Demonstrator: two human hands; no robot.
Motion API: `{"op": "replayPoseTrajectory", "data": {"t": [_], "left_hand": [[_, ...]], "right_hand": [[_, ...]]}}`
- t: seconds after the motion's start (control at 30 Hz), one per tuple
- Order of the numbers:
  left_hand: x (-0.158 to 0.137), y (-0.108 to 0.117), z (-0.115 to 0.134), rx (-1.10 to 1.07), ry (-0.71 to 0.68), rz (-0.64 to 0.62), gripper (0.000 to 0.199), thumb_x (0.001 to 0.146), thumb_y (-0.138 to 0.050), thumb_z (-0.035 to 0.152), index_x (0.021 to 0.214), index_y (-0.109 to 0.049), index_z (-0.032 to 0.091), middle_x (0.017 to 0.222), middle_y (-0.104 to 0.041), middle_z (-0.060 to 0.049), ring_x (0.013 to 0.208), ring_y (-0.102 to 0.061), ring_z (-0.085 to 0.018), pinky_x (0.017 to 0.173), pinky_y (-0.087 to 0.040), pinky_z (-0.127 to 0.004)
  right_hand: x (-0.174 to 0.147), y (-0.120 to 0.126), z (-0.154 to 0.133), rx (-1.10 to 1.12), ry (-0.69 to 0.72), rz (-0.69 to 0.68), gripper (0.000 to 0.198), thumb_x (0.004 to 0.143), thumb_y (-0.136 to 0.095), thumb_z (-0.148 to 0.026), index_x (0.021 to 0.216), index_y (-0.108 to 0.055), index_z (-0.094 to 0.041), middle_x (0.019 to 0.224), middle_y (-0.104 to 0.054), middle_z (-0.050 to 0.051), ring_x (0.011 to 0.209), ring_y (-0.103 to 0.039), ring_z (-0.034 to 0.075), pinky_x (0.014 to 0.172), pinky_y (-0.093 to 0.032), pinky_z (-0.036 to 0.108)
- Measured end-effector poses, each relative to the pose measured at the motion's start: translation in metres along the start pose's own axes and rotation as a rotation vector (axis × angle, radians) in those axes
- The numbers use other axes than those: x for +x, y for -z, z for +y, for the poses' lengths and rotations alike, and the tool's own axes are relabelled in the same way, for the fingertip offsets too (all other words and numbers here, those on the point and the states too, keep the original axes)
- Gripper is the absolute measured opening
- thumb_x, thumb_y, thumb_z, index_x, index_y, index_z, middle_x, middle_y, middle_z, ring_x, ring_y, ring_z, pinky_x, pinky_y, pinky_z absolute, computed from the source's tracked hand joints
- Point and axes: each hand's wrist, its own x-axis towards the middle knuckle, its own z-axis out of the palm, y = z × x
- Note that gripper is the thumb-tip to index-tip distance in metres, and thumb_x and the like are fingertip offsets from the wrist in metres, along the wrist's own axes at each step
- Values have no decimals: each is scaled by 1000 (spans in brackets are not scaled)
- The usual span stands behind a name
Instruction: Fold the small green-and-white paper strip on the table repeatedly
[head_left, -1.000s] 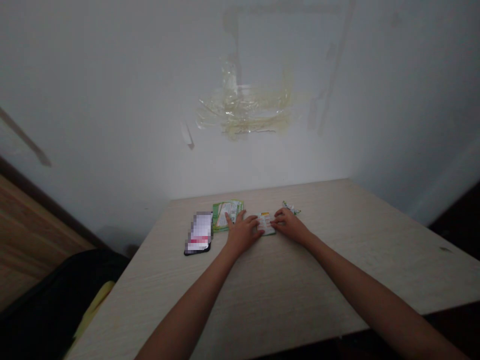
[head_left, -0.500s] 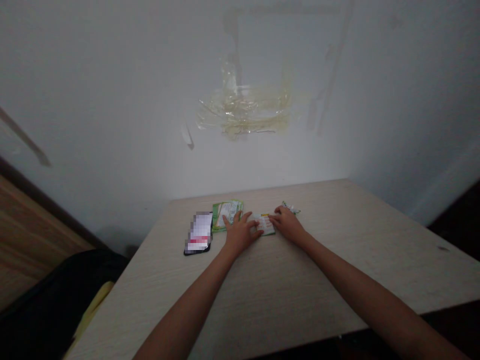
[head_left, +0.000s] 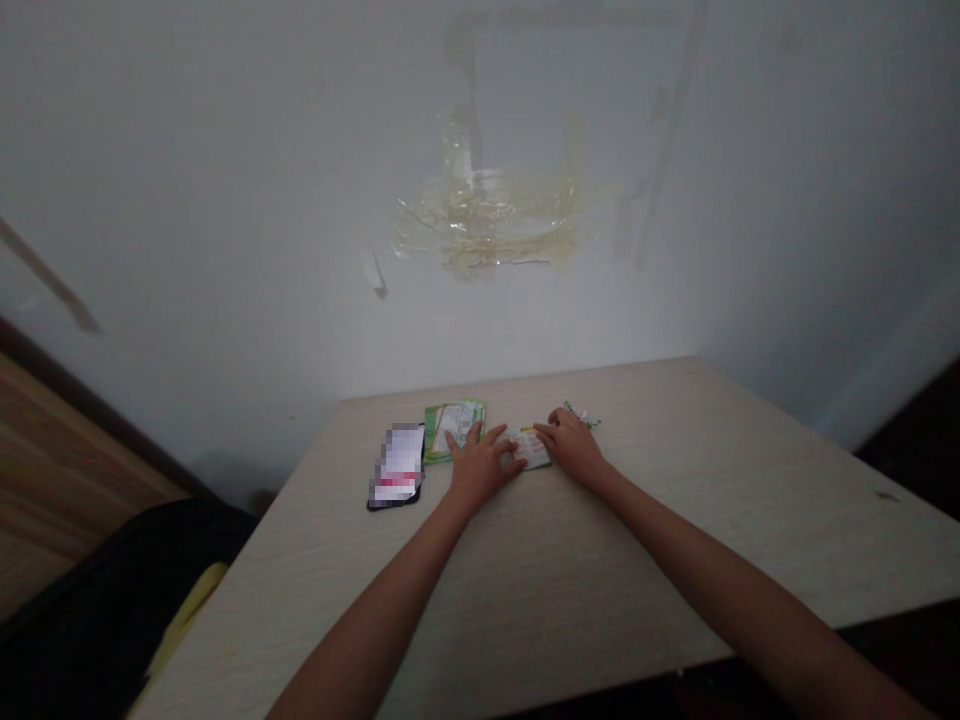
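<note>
A small flat printed packet [head_left: 532, 452], white with green edges and a bit of yellow at its top, lies on the table between my hands. My left hand [head_left: 480, 472] has its fingers spread, some resting at the packet's left side and others over a stack of green-and-white packets [head_left: 448, 422]. Bent fingers of my right hand [head_left: 571, 443] are drawn together at the packet's upper right edge; their tips are partly hidden. Just beyond that hand lie crumpled green-and-white scraps [head_left: 583, 414].
A phone [head_left: 397, 465] with a blurred-out screen lies left of the stack. The pale wooden table [head_left: 660, 560] meets a wall [head_left: 285, 200] with old clear tape [head_left: 495, 220]. Dark cloth [head_left: 150, 570] and something yellow [head_left: 184, 620] are beside the table's left edge.
My right hand has shifted very slightly left along the packet's upper edge. The left hand, the stack and the phone stay where they were.
</note>
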Motion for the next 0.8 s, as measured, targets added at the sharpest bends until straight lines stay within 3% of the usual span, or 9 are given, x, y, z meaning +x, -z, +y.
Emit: {"op": "replayPoseTrajectory", "data": {"t": [0.17, 0.3, 0.5, 0.8], "left_hand": [[1, 2, 0, -6, -7, -24, 35, 85, -55, 62, 113, -67, 43, 149, -49, 7, 143, -29, -39, 106, 1, -83], [2, 4, -2, -26, -42, -61, 40, 86, -52, 61, 120, -63, 42, 142, -57, 4, 142, -32, -37, 106, 5, -82], [4, 3, -3, -51, -58, -62, 38, 88, -52, 58, 120, -62, 39, 138, -61, 2, 140, -35, -35, 104, 11, -82], [6, 8, -2, -57, -83, -93, 42, 88, -52, 57, 129, -56, 47, 141, -58, 4, 137, -37, -34, 104, 12, -81]], "right_hand": [[-1, -2, -2, 22, -39, 19, 30, 95, -53, -28, 120, -69, -26, 109, -59, 13, 102, -52, 27, 91, -44, 42], [-2, -1, 2, 86, -31, 18, 29, 96, -52, -29, 119, -69, -26, 111, -60, 12, 105, -54, 26, 93, -44, 42], [-4, -4, 17, 342, 59, 80, 19, 92, -58, -24, 95, -76, -19, 100, -63, 9, 96, -58, 20, 91, -50, 38], [-7, 0, 17, 357, 94, 71, 17, 89, -60, -22, 89, -77, -19, 97, -67, 9, 96, -60, 20, 92, -50, 40]]}}
